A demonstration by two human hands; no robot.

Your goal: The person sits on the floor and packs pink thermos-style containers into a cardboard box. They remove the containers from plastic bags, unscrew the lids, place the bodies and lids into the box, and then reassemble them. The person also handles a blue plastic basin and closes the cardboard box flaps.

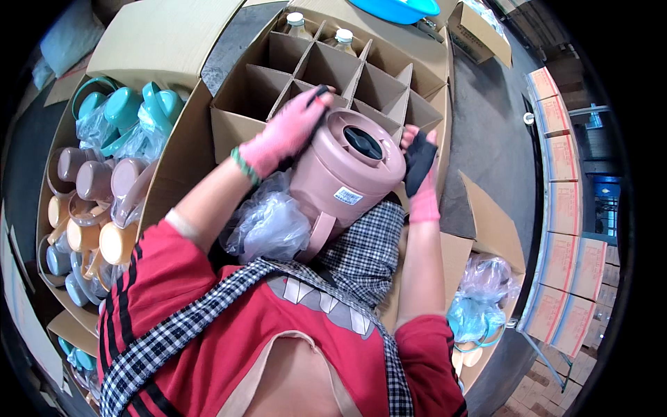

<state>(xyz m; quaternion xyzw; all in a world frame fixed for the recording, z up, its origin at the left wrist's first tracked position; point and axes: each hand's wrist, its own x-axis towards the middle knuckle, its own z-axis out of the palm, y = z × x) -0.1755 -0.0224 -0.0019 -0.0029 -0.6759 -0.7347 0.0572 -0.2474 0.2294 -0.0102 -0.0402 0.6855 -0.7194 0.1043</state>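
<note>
A dusty-pink insulated jug (333, 174) with a black stopper (363, 142) in its top rests tilted against my lap. Its handle (318, 236) points down toward me, and a white label is stuck on its side. My left hand (285, 135), in a pink glove with black parts and bare fingertips, lies beside the jug's upper left edge, fingers reaching past the rim. On the opposite side, my right hand (421, 167) has its fingers apart and slightly bent, close to the jug's wall. Crumpled clear plastic (271, 226) bunches next to the handle.
Ahead stands a divided carton (236, 128) with two white-capped bottles (344, 40) in its far cells. A carton at left holds teal, pink, peach and blue jugs (94, 181). Bagged jugs (479, 306) sit at right. Stacked cartons (561, 201) line the far right.
</note>
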